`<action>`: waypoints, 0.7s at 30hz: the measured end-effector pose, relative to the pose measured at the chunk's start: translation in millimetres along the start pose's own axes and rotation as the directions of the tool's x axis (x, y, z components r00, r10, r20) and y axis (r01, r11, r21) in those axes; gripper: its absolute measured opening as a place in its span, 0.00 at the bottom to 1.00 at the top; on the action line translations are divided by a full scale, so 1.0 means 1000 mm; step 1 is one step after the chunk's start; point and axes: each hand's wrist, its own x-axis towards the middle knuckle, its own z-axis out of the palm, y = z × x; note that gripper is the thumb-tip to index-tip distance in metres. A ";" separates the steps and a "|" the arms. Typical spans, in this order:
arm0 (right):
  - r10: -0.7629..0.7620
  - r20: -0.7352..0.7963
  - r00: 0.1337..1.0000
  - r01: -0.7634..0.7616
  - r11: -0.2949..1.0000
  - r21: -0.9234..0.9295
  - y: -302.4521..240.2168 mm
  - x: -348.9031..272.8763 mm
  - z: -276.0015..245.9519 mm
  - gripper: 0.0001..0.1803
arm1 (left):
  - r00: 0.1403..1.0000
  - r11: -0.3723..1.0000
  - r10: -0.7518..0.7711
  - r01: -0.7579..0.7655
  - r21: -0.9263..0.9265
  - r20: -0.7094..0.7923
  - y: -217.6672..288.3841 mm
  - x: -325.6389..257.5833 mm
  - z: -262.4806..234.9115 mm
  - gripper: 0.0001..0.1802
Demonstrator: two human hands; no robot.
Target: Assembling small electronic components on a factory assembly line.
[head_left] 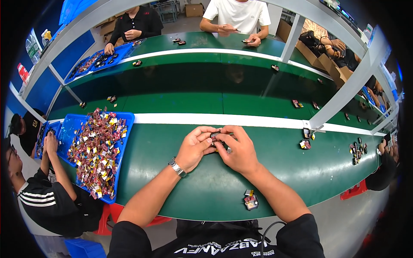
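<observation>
In front of me, above the green work surface (172, 202), both hands meet around a small black plastic casing (214, 136) with reddish parts inside. My left hand (192, 149), below a metal-banded wristwatch (177, 167), grips it from the left. Thumb and fingers of my right hand (239, 150) pinch it from the right and partly cover it. By my right forearm lies a similar casing (250, 201) with a red circuit board and a yellow-and-white piece. To the left, a blue tray (121, 163) carries a heap of small red circuit boards (95, 150) with white and yellow bits.
Behind a white rail (180, 119) runs a green conveyor belt (172, 96) with scattered casings. A grey metal post (344, 92) stands at right, near two casings (305, 139) and a cluster of parts (358, 151). Several people work around the line; one sits close on my left (43, 193).
</observation>
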 end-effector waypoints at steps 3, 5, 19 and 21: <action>0.005 0.022 1.000 -0.004 0.999 -0.039 -0.001 -0.002 0.001 0.10 | 1.000 1.000 -0.006 0.006 0.015 0.002 0.000 0.000 0.000 0.16; -0.012 0.024 1.000 0.014 0.996 -0.091 -0.001 -0.004 0.003 0.09 | 1.000 0.999 -0.019 0.020 0.037 -0.006 0.001 0.000 0.001 0.16; -0.133 -0.002 0.991 0.131 0.981 -0.140 0.006 -0.002 0.010 0.08 | 1.000 1.000 -0.004 0.005 0.026 -0.012 -0.002 0.000 -0.002 0.16; -0.064 -0.004 0.998 0.063 0.990 -0.128 0.000 0.000 0.008 0.12 | 1.000 1.000 0.017 -0.017 0.002 -0.012 -0.005 0.001 -0.003 0.16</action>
